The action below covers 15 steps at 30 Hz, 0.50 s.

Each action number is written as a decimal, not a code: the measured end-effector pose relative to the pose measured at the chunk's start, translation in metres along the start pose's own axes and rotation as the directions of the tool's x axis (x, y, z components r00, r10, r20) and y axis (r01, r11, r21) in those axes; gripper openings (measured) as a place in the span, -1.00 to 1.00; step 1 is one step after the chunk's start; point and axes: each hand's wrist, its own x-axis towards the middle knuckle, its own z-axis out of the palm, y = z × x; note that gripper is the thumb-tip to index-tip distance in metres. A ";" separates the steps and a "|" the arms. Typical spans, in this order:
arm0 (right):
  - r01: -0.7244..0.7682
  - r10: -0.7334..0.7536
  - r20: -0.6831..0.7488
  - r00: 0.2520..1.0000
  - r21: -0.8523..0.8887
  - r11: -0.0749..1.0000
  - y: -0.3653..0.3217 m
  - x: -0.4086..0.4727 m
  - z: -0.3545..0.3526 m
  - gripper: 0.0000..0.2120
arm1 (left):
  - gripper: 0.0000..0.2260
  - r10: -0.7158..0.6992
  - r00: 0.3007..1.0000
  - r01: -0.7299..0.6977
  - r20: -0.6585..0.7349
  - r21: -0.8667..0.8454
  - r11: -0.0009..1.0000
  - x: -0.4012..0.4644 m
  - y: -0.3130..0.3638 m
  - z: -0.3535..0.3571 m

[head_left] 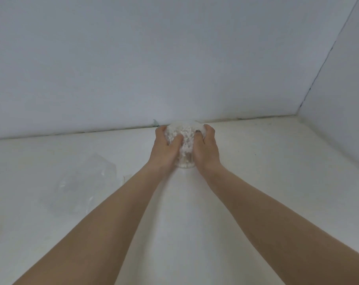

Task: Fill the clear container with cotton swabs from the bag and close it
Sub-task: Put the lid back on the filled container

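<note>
While both thumbs press down on the heap of cotton swabs (184,133), the other fingers curl round the sides of the clear container (184,159). The left hand (166,147) grips the container's left side and the right hand (206,150) grips its right side, so the container sits squeezed between them. It stands on the white table (256,202), close to the back wall (174,58).

The swabs are piled higher than the top of the container (they bulge up like a little snowy hill). So I think the filling part is nearly done, and the hands are now pushing the swabs down to make them fit.

A clear plastic bag (80,186) lies on the table well to the left of the container and nearer to the person. It looks flat and mostly empty, though it is too see-through to be sure.

What is left is the closing. I cannot see a lid anywhere near the container, so I cannot tell where it is.
</note>
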 end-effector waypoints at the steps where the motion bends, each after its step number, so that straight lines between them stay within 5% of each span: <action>1: 0.008 -0.008 -0.003 1.000 0.003 1.000 -0.001 0.011 0.004 -0.54 | -0.45 -0.001 1.000 0.001 -0.002 -0.001 1.000 0.012 0.001 0.001; 11: -0.021 0.022 0.029 0.999 -0.055 0.998 -0.009 0.062 0.021 -0.47 | -0.36 -0.010 1.000 0.008 0.029 0.077 0.997 0.060 0.013 -0.004; 15: 0.011 -0.018 -0.064 0.998 -0.103 0.995 -0.030 0.037 0.008 -0.45 | -0.33 -0.019 1.000 0.018 0.009 0.144 0.989 0.036 0.030 -0.027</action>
